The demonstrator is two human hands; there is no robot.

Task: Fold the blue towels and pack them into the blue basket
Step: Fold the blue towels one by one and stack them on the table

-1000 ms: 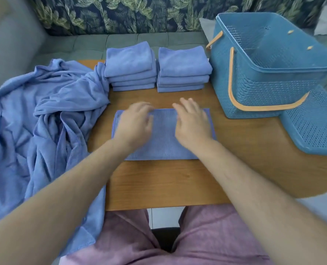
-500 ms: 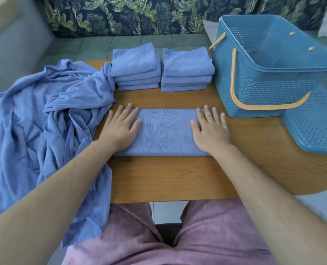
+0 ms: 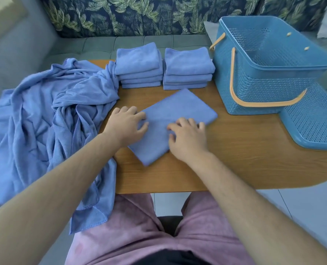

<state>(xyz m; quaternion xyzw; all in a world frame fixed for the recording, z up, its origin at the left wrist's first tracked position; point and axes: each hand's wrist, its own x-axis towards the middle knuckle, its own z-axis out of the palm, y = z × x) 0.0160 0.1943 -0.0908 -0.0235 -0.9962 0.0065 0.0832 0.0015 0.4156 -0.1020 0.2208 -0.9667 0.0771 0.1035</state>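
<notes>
The half-folded towel (image 3: 178,109) lies slantwise on the tabletop (image 3: 235,159), directly under both grips. The left grip (image 3: 127,125) rests on its left edge and the right grip (image 3: 187,139) on its near right part. Both have bent fingers with the tips on the cloth, and we cannot tell whether either pinches a layer.

We judge the next fold to be the step in hand. We should square the towel to us first, bring edge onto edge, then press the crease flat so it matches the finished ones.

We count one towel under the grips. Beyond them are two stacks: the left stack (image 3: 137,60) shows four towels and the right stack (image 3: 187,62) three, as far as the edges tell. Left of the left grip lies one crumpled heap (image 3: 53,111), its towels uncountable. Right of the right grip stands one blue basket (image 3: 254,88) with two orange handles (image 3: 233,87), and one perforated lid (image 3: 315,123) beside it.
</notes>
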